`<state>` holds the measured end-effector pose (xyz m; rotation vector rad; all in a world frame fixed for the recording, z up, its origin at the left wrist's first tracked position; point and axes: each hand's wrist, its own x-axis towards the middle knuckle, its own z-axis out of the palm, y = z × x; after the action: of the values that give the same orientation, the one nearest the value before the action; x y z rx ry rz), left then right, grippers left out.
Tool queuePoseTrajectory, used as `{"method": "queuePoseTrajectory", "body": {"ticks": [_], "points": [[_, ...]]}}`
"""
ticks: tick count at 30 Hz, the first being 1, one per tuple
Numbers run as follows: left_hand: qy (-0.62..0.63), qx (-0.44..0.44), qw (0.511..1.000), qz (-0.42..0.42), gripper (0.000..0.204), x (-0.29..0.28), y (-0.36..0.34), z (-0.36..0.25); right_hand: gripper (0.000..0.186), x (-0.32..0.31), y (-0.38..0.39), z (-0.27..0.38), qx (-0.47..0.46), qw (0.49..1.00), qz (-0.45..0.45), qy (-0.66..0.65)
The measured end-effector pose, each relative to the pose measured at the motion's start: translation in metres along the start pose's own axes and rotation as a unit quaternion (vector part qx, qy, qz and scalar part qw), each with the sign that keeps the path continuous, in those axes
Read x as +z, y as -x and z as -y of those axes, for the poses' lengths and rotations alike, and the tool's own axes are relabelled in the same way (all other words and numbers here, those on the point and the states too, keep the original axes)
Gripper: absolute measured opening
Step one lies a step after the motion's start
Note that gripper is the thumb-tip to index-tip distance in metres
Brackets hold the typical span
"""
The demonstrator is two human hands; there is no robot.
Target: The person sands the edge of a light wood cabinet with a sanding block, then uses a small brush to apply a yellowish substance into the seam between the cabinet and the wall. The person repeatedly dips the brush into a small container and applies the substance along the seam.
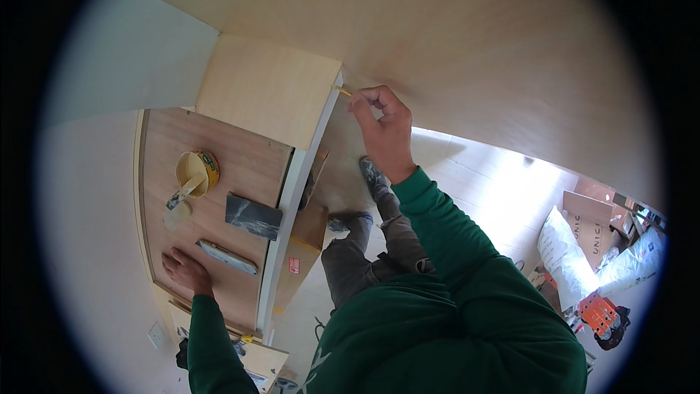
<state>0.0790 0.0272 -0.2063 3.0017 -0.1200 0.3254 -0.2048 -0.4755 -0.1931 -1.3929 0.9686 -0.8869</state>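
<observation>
My right hand (386,128) is raised at the white front edge (321,115) of a pale wooden cabinet. Thumb and forefinger pinch a thin yellowish stick (343,91), its tip at that edge; its exact kind is too small to tell. Flat on a brown wooden surface (233,146) rests my left hand (187,271), fingers apart and holding nothing. Beside it lies a utility knife (227,257). A dark marbled tile piece (253,216) sits farther along. An opened yellow tin (209,168) holds cream paste and a smeared spatula (191,187), with a round lid (177,215) nearby.
A large wooden panel (452,44) stands close on the far right of my right hand. Below the surface are wooden drawers or boards (302,230). On the right floor lie white sacks (565,255), a cardboard box (589,222) and an orange perforated object (599,314).
</observation>
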Motion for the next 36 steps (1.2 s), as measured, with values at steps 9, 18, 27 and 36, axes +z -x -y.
{"method": "queuePoseTrajectory", "body": {"ticks": [9, 18, 27, 36], "points": [[-0.002, -0.004, 1.0, 0.002, 0.07, 0.0, 0.0, -0.002, 0.018, -0.002, 0.013, -0.007, -0.008, 1.0, 0.018, 0.016], [-0.003, 0.006, 1.0, -0.004, 0.069, 0.0, 0.0, 0.001, 0.014, 0.003, 0.01, -0.001, -0.012, 0.999, 0.017, 0.043], [0.003, 0.003, 1.0, -0.005, 0.069, -0.001, 0.001, -0.003, 0.022, 0.003, 0.017, 0.007, 0.024, 0.999, 0.023, -0.015], [-0.002, -0.002, 1.0, 0.0, 0.07, -0.001, 0.0, -0.004, 0.031, 0.007, 0.015, -0.006, 0.087, 0.991, 0.037, -0.093]]}}
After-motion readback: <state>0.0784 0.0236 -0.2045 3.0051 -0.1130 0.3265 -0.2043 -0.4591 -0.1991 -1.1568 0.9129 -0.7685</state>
